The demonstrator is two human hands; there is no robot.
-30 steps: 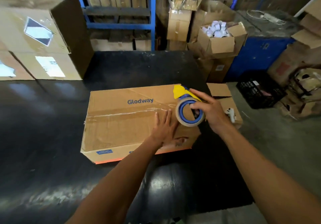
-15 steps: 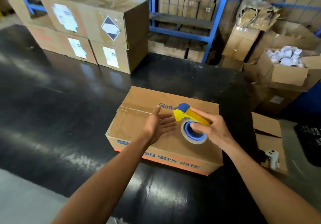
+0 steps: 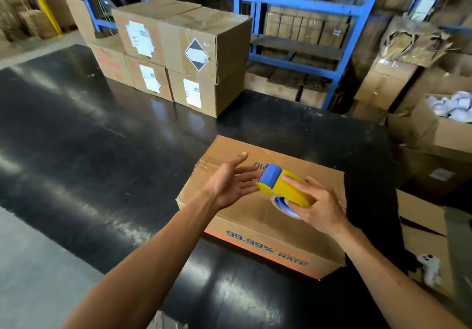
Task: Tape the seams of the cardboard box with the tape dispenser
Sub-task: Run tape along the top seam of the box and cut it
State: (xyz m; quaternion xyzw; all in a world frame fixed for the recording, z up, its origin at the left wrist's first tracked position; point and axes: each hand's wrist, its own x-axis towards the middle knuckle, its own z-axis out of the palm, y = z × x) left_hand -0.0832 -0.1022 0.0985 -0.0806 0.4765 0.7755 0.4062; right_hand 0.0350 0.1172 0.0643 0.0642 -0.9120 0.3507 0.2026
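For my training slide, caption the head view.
Right hand holds yellow tape dispenser over cardboard box; left hand open.

Both bare forearms reach up from the bottom edge toward the centre of the frame, the left from the lower left, the right from the lower right. The left hand (image 3: 229, 184), just left of centre, is spread wide, palm turned rightward and up, fingers loosely extended. The right hand (image 3: 319, 207), right of centre, is curled in a grip, knuckles up, index finger stretched forward.
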